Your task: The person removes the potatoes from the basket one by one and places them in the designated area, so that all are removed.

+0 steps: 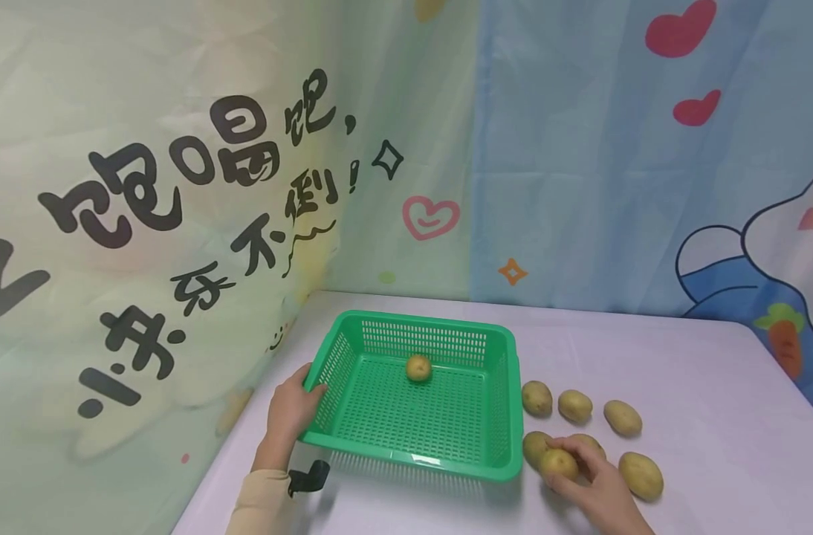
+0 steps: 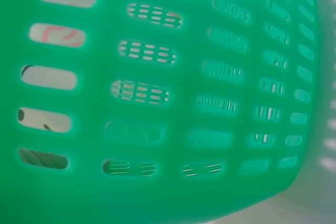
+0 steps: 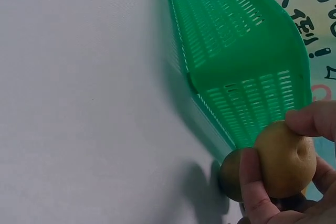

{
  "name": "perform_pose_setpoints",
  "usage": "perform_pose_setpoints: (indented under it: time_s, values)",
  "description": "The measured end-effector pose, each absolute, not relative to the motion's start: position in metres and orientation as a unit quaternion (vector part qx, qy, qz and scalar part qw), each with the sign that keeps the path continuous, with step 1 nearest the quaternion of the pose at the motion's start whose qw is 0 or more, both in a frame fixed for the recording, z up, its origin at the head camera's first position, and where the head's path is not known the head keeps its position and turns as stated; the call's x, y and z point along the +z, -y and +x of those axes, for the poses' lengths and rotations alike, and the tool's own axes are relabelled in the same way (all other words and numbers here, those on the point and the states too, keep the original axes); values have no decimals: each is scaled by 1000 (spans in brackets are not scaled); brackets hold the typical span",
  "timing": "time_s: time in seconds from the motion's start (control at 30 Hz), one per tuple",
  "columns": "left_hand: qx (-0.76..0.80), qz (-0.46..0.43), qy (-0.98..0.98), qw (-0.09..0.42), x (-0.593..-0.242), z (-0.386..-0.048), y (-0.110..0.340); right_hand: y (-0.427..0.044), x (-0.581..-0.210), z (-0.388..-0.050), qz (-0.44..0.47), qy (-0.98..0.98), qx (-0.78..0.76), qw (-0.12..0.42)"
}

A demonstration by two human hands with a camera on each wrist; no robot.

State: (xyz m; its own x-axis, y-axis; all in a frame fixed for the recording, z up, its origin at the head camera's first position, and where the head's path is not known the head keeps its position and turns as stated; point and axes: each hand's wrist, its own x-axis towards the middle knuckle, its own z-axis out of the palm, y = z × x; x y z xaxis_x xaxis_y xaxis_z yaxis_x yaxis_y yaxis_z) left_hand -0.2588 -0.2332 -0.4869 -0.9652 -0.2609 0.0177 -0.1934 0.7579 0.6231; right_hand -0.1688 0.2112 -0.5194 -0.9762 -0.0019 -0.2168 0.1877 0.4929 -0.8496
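A green plastic basket [image 1: 413, 458] with slotted walls stands on the table, with one potato [image 1: 418, 368] inside toward its back wall. My left hand [image 1: 290, 407] grips the basket's left rim, thumb over the edge. In the left wrist view the slotted basket wall [image 2: 94, 129] fills most of the picture, and no hand shows there. To the right of the basket, my right hand [image 1: 599, 487] holds a potato [image 1: 558, 464] between thumb and fingers. The right wrist view shows this held potato [image 3: 287, 161] close up, partly covering another potato [image 3: 231, 177] behind it.
Several loose potatoes lie right of the basket, including a back-row potato [image 1: 623, 418] and a front-right potato [image 1: 640, 476]. The table [image 1: 701, 379] has a pale cover. Printed curtains [image 1: 574, 148] hang behind and along the left side.
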Motion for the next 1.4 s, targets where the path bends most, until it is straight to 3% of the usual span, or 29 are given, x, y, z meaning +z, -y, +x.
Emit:
perform_pose_setpoints:
  time_s: [0.6, 1.1, 1.4]
  values:
    - [-321, 119, 938, 58, -489, -257, 236, -204, -547, -148, 79, -877, -447, 159]
    - [-316, 121, 939, 57, -489, -258, 234, -204, -548, -150, 39, -906, -397, 144]
    - [-318, 121, 939, 56, -488, -257, 235, -207, -548, -147, 63, -894, -414, 161]
